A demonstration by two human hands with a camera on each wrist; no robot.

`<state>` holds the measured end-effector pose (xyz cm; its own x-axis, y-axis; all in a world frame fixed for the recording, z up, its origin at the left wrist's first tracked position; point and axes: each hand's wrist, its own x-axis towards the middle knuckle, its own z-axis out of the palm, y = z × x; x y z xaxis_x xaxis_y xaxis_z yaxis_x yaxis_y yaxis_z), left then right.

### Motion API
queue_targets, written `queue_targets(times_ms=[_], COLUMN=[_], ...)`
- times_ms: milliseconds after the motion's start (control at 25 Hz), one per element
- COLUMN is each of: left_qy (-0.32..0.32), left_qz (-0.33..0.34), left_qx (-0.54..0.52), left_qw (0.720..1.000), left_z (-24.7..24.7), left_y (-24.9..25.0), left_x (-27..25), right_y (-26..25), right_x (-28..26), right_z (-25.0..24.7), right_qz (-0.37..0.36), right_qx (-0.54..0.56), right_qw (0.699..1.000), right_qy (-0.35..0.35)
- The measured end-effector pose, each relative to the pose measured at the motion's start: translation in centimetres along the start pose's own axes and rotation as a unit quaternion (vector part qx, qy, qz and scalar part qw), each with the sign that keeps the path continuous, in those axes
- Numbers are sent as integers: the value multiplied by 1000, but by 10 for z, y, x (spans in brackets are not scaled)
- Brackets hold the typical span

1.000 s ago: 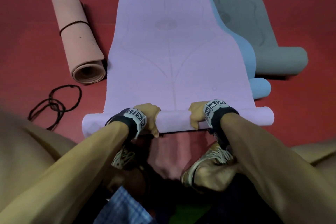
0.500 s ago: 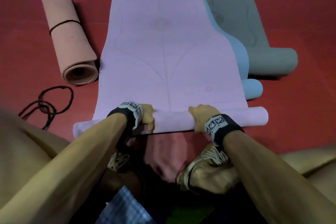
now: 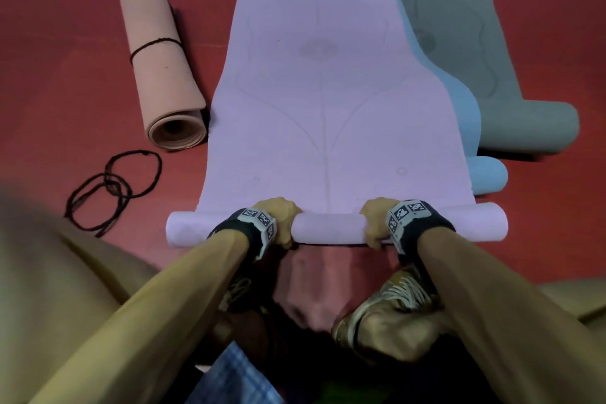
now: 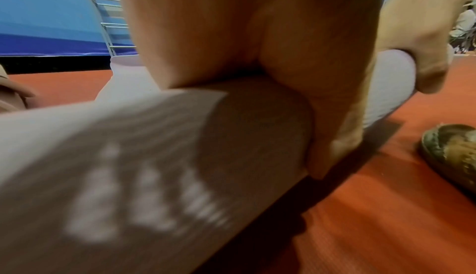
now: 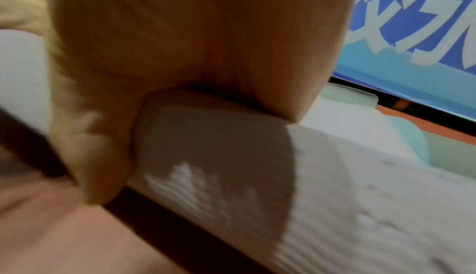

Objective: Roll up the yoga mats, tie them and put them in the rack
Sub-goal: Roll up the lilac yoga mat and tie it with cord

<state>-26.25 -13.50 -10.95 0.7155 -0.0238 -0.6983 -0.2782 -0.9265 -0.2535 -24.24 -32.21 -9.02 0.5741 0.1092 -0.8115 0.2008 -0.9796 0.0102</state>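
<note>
A lilac yoga mat (image 3: 321,102) lies flat on the red floor, its near end rolled into a tube (image 3: 329,228). My left hand (image 3: 282,216) grips the tube left of centre, thumb under it. My right hand (image 3: 373,220) grips it right of centre. The left wrist view shows the tube (image 4: 154,166) under my left palm (image 4: 257,34). In the right wrist view, the tube (image 5: 257,176) is under my right palm (image 5: 193,34). A pink mat (image 3: 160,59), rolled and tied with a dark cord, lies to the left.
Loose black cords (image 3: 114,187) lie on the floor at left. A light blue mat (image 3: 475,147) and a grey-green mat (image 3: 485,75), each with a curled near end, lie right of the lilac one. My shoes (image 3: 393,298) are just behind the tube. A rack (image 4: 108,24) stands by the blue wall.
Both hands shifted their hold on the tube and turned it forward, so the roll moved a little farther up the mat. My head view swung slightly.
</note>
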Motion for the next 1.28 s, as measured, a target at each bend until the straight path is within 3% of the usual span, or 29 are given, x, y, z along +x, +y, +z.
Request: queue_targets(times_ms=[80, 200, 280, 400, 560, 640, 800, 880, 1040, 1080, 1200, 1280], left_qy=[-41, -85, -105, -74, 95, 136, 63, 8, -63, -76, -86, -26], left_qz=[50, 126, 146, 149, 122, 116, 63, 68, 126, 130, 121, 96], left_qx=[-26, -195, -231, -167, -98, -109, -103, -128, -211, -214, -171, -111], left_qw=[998, 969, 956, 972, 983, 978, 991, 989, 967, 965, 974, 989], left_z=[-1, -7, -14, -12, 14, 20, 11, 5, -6, -10, -13, -7], left_y=[0, -24, -32, -28, -29, -27, -16, -16, -31, -33, -25, -23], left_x=[17, 36, 37, 33, 18, 13, 23, 34, 54, 55, 49, 40], right_y=[3, 8, 5, -1, -5, -4, 1, 3, -4, -6, -6, -7], right_x=[-5, -10, -10, -6, 11, 24, 31, 19, 0, 0, 3, 8], right_z=[16, 32, 32, 19, -8, -14, -1, 15, 38, 36, 19, 7], right_qz=[-1, -14, -14, 15, 34, 25, 29, 27, 17, 22, 36, 46], right_qx=[-15, -60, -57, 5, 65, 73, 84, 81, -48, -48, 4, 28], right_qw=[998, 983, 975, 988, 997, 997, 996, 995, 974, 971, 985, 992], right_qy=[55, 174, 214, 154, 18, -21, 3, 60, 222, 233, 171, 111])
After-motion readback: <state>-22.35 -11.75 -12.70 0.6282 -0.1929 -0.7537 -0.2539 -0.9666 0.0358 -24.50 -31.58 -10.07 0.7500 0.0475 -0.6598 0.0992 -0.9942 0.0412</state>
